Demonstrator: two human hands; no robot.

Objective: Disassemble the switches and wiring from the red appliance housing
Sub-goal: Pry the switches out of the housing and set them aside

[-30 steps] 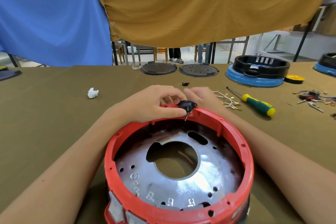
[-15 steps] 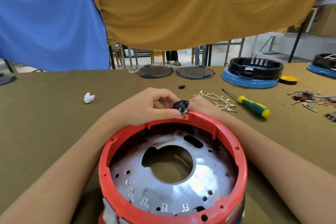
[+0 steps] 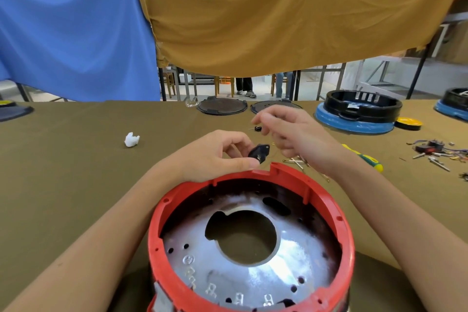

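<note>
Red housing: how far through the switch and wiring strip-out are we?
Done: loose terminals and wire bits lie on the table, and the red housing shows only its bare metal plate inside. In hand: the left hand pinches a black switch just clear of the rim; the right hand hovers above with loosely curled fingers. Left: set it down; no other switches or wires show inside.

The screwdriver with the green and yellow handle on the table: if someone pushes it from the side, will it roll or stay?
The screwdriver probably rolls a little: its handle looks round and it lies flat. The cloth-covered table would likely stop it soon. It looks stiff and light enough for one hand.
</note>
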